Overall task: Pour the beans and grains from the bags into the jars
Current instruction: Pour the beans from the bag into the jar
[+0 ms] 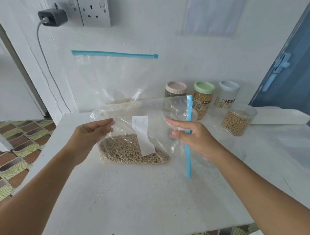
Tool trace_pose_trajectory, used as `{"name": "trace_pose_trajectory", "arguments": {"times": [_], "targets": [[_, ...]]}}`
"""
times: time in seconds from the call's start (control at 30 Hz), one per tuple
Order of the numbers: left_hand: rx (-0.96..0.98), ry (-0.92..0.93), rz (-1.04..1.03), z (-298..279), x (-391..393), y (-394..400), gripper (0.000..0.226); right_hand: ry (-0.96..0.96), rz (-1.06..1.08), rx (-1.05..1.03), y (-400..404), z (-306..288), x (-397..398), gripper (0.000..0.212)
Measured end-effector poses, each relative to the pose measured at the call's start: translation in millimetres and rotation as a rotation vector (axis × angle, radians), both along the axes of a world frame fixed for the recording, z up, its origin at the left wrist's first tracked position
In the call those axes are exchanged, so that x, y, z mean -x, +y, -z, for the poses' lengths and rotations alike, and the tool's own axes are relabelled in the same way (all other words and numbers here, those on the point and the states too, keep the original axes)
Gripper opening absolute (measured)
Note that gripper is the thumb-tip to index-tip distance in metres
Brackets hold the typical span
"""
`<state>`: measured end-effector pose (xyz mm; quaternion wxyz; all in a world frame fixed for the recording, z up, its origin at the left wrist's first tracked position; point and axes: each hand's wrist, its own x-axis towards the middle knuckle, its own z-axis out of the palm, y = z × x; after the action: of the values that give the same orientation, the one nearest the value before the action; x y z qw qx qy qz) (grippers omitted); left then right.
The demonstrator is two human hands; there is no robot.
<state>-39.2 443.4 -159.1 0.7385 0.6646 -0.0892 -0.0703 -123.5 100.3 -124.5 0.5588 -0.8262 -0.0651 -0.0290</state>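
Clear zip bag (143,134) sits mid-table, turned sideways so its blue zip strip (188,136) runs top-to-bottom on the right; pale beans (132,153) are heaped in the lower part, resting on the white table (148,196). White paper label (143,134) on/in the bag, print too faint to read. Left hand (92,132) pinches the plastic at the bag's left upper edge, fingers closed on the film. Right hand (190,136) is at the zip strip, thumb and fingers curled around it, index finger straight and pointing left; exact contact pts partly hidden behind plastic. Can't tell if the zip is open or sealed. Just right of the bag, under the right hand, a clear lidless jar (225,148), mostly hidden by hand + wrist, contents not visible. Behind it, an open jar of tan beans (237,120). Back row: pink-lid jar (175,90) partly behind the bag, green-lid jar (203,99) w/ yellowish grain, blue-lid jar (228,94), contents unclear. 2nd zip bag (113,77) leans on the wall behind, a little grain at the bottom, base blocked by the front bag. White box (280,116) at right. Wall socket (94,9) w/ grey plug (53,16) top left. Patterned floor tiles (14,147) left; blue door (293,69) right, cut off by frame.
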Motion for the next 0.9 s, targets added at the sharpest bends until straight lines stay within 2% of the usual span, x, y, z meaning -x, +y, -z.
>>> {"name": "trace_pose_trajectory", "arguments": {"times": [0.1,0.2,0.27,0.3,0.37,0.4,0.63,0.9], "targets": [[-0.068,0.041,0.167,6.7,-4.7,10.2,0.075,0.003,0.099,-0.055,2.5,1.8,-2.8,0.037],[-0.117,0.071,0.222,12.8,-7.7,13.1,0.084,-0.011,0.159,-0.062,3.0,2.0,-7.0,0.035],[-0.106,0.053,0.209,12.2,-7.0,7.4,0.076,-0.017,0.193,-0.101,4.6,0.5,-8.9,0.032],[-0.084,0.038,0.176,10.4,-5.9,2.7,0.063,-0.022,0.209,-0.111,5.7,-0.2,-9.1,0.031],[-0.024,0.014,0.053,7.6,-4.3,-5.0,0.041,-0.061,0.247,-0.093,6.7,-0.9,-10.0,0.031],[-0.003,0.0,-0.005,6.8,-4.4,-7.0,0.038,-0.081,0.267,-0.093,6.5,-0.9,-11.1,0.031],[-0.027,-0.078,-0.172,-3.1,-12.0,-0.6,0.025,-0.083,0.283,-0.243,11.8,-9.4,-20.2,0.023],[0.021,-0.119,-0.214,-50.5,-18.1,5.7,0.031,-0.15,0.244,-0.309,12.8,-40.3,-35.9,0.02]]}}
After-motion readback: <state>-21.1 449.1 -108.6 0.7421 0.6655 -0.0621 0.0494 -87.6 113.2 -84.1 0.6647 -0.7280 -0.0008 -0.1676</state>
